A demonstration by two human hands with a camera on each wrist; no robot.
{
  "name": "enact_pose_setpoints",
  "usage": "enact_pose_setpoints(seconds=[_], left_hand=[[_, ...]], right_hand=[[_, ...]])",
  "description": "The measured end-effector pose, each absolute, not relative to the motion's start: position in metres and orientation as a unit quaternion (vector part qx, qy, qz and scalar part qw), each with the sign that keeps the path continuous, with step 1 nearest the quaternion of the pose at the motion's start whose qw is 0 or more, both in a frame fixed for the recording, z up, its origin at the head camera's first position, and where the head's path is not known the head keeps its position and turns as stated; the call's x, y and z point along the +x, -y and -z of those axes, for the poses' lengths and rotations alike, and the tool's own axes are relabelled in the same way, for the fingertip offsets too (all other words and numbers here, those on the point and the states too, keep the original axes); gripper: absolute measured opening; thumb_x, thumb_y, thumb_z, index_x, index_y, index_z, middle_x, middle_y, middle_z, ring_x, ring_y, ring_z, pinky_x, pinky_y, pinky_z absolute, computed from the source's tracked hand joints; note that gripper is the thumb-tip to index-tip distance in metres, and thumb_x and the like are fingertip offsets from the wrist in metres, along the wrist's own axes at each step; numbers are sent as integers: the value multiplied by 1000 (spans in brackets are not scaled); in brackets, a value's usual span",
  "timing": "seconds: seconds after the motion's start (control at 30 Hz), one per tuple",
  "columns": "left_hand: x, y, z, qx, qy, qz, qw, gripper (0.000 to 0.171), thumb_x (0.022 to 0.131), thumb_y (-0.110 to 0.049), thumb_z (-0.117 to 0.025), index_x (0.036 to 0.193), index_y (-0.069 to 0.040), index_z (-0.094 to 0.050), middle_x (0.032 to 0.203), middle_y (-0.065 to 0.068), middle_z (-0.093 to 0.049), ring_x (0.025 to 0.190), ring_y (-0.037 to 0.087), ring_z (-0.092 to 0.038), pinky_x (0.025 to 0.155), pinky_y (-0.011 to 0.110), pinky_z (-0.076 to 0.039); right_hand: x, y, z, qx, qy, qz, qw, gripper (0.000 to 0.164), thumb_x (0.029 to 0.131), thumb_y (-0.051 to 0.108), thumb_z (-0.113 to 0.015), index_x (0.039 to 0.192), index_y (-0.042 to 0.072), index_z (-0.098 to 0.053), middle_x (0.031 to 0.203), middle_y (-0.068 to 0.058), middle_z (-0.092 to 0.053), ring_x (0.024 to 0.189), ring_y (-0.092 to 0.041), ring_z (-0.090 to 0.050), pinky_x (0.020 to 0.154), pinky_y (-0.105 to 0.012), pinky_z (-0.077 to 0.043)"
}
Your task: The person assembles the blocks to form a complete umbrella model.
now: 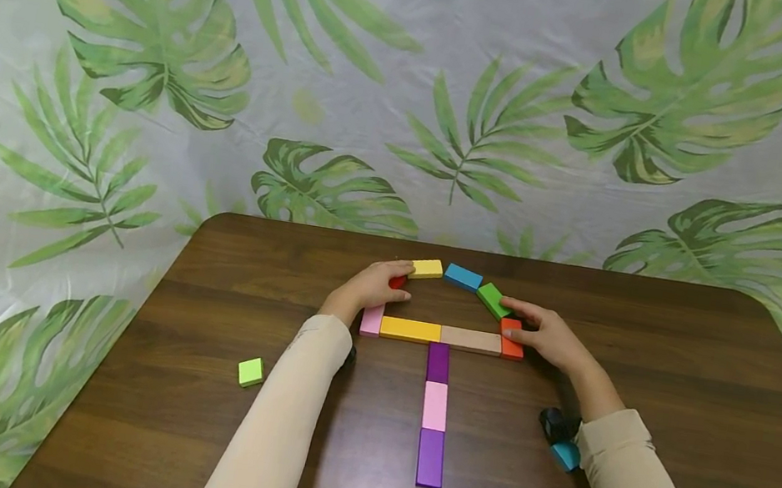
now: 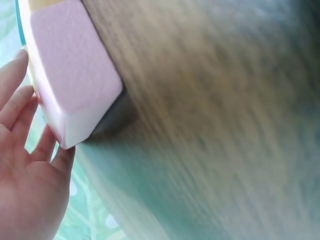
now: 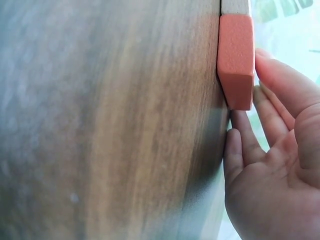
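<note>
Flat wooden blocks form an arched outline on the table. My left hand (image 1: 373, 285) lies over its left side, fingertips at the pale yellow block (image 1: 427, 269) and a mostly covered red block (image 1: 397, 282). Below that hand is a pink block (image 1: 372, 320), large in the left wrist view. On the other side, my right hand (image 1: 550, 335) has extended fingers at the green block (image 1: 493, 300) and its thumb by the orange-red block (image 1: 510, 346). A blue block (image 1: 463, 278) lies between the green and pale yellow ones. Golden yellow (image 1: 410, 330) and beige (image 1: 471, 340) blocks make the bottom row.
Under the bottom row runs a stem of purple (image 1: 438, 363), light pink (image 1: 435, 407) and violet (image 1: 430, 458) blocks. A lime block (image 1: 250, 372) lies apart at left; a teal block (image 1: 566, 456) sits by the right sleeve. Behind the table hangs a leaf-print cloth (image 1: 351, 103).
</note>
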State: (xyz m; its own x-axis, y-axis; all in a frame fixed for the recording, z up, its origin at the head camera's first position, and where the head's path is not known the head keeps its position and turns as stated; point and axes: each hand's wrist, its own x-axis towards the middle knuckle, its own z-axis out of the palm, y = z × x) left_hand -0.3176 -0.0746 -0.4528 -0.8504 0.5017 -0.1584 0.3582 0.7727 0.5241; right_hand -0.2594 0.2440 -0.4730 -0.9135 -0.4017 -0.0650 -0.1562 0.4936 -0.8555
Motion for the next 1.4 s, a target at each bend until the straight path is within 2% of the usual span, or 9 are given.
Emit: enact_pose_setpoints(seconds=[0.63,0.8,0.97,1.4], left_hand=[[-317,72,452,229,-929,-250,150,57,88,-23,-59,139,-13,-36,144,-1,-28,131,18,-23,105,30,-21],[-317,75,455,228,-929,-263,128,57,87,-21,-60,138,-9,-36,144,4,-29,131,20,-23,105,31,-21],[-317,79,456,219,-935,-263,97,54,87,-18,-60,136,-6,-40,140,8,-34,127,22,-31,103,31,-26],[-317,74,459,201,-942,-257,80,49,88,-14,-59,133,-6,-43,136,9,-39,123,24,-37,101,32,-29]], right_hand=[[-259,-245,474,-161,-851,482,131,57,84,20,-64,135,6,-41,136,-21,-36,125,-38,-28,100,-53,-23],[-259,-245,473,-165,-854,477,130,57,85,20,-63,135,6,-41,136,-21,-36,125,-39,-28,100,-54,-22],[-259,-245,473,-167,-855,475,129,57,85,20,-63,135,6,-41,136,-21,-36,125,-39,-27,100,-54,-22],[-257,-245,470,-161,-855,475,133,56,86,20,-62,136,7,-40,136,-21,-35,125,-39,-27,99,-55,-22]])
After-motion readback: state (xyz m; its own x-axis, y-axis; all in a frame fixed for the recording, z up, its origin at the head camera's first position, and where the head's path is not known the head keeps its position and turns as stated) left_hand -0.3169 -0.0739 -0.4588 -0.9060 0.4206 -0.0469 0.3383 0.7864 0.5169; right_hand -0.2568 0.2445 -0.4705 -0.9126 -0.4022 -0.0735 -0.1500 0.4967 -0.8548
